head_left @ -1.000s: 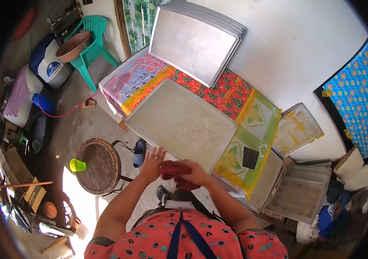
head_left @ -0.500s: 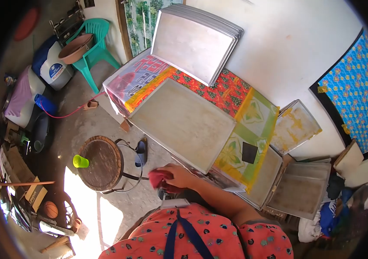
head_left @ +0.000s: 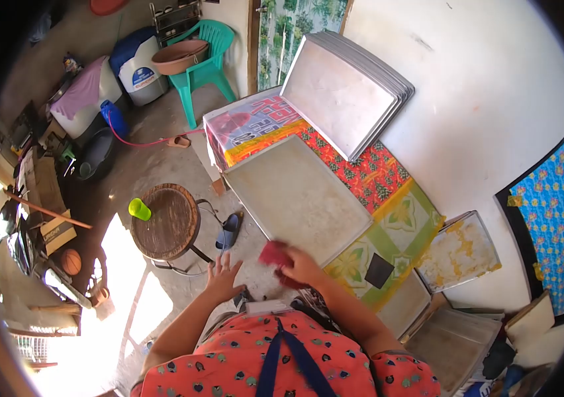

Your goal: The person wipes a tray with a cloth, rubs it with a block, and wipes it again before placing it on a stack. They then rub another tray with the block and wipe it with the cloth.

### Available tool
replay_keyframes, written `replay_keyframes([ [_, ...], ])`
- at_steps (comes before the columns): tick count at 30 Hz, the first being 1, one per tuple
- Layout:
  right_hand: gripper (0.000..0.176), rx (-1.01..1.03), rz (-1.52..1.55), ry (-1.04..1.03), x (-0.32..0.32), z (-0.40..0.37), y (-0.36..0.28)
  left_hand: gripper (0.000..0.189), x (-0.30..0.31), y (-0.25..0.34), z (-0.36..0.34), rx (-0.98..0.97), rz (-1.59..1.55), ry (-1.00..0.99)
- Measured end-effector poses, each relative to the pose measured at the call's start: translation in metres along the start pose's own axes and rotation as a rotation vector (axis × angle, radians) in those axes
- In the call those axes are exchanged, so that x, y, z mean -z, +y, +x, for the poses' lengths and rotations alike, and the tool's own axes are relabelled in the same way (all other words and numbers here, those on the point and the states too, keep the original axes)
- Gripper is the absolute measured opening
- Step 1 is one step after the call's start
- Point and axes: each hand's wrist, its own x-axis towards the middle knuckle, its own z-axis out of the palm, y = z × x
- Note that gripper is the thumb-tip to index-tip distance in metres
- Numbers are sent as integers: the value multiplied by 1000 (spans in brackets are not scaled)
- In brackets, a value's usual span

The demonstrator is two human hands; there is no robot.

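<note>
A dark red cloth [head_left: 274, 255] is bunched in my right hand [head_left: 303, 268], its fingers closed around it. That hand is by the near edge of a large flat metal tray [head_left: 302, 198] lying on the table. My left hand [head_left: 223, 276] reaches forward over the floor, holding nothing, its fingers spread. Past its fingertips are a dark slipper [head_left: 229, 231] and a round wooden stool [head_left: 165, 228] with a lime-green cup [head_left: 139, 209] on top.
Several metal trays [head_left: 345, 96] lean stacked at the table's back. A black square [head_left: 379, 270] lies on the patterned table cover [head_left: 408, 228]. More trays [head_left: 457, 341] stand at right. A green chair [head_left: 210, 73] holds a brown basin [head_left: 179, 57].
My left hand has come into view with its fingers spread. The right hand, still gripping the red cloth, has moved right and closer to the tray's edge. The whole view has shifted.
</note>
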Motion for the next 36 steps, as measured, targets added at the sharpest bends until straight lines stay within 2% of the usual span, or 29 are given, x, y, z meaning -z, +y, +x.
replay_keyframes([
  [1, 50, -140, 334, -217, 0, -8, -12, 83, 6, 12, 10, -27, 20, 33],
  [2, 51, -114, 374, -256, 3, -14, -20, 83, 11, 21, 24, -108, 118, 112],
  [5, 49, -157, 452, -100, 46, -32, -32, 80, 24, 51, 76, -337, 406, 265],
  [6, 49, -235, 541, -76, 72, -38, -43, 78, 22, 60, 90, -405, 502, 301],
  [9, 49, -374, 905, 98, 115, -63, -21, 71, -5, 81, 138, -650, 540, 241],
  [12, 47, -453, 1085, 336, 141, -96, -7, 68, 12, 116, 136, -720, 406, 25],
  [13, 46, -477, 1118, 417, 149, -108, -4, 68, 14, 122, 136, -685, 394, 7],
  [16, 47, -401, 1018, 544, 154, -140, 26, 69, 26, 126, 127, -628, 376, -39],
  [18, 54, -284, 1122, 599, 158, -155, 45, 70, 52, 123, 121, -644, 384, -29],
  [21, 53, -48, 1314, 574, 182, -142, -13, 65, 141, 126, 103, -640, 480, -4],
  [22, 50, 61, 1352, 556, 191, -133, -29, 61, 169, 121, 101, -681, 387, 78],
  [23, 48, 86, 1285, 588, 198, -124, -45, 59, 195, 111, 100, -719, 293, 160],
  [25, 43, 53, 1042, 701, 213, -107, -75, 43, 235, 91, 104, -921, -176, 509],
  [26, 41, 0, 864, 776, 216, -100, -83, 34, 262, 82, 98, -752, -261, 480],
  [27, 42, 87, 830, 732, 219, -94, -70, 25, 290, 76, 84, -583, -342, 454],
  [28, 43, 175, 797, 688, 223, -88, -45, 22, 313, 74, 61, -412, -554, 483],
  [29, 42, 202, 876, 684, 222, -79, -39, 19, 330, 70, 44, -236, -760, 511],
  [30, 42, 229, 956, 680, 221, -68, -40, 19, 337, 59, 37, -320, -988, 618],
  [32, 38, 136, 1350, 726, 207, -48, -43, 19, 341, 33, 17, -490, -1440, 823],
  [35, 33, 57, 1522, 595, 181, -3, -72, 27, 333, 17, -28, -256, -1572, 1044],
  [36, 30, -70, 1638, 634, 160, 17, -92, 30, 320, 5, -35, -306, -1610, 1055],
])
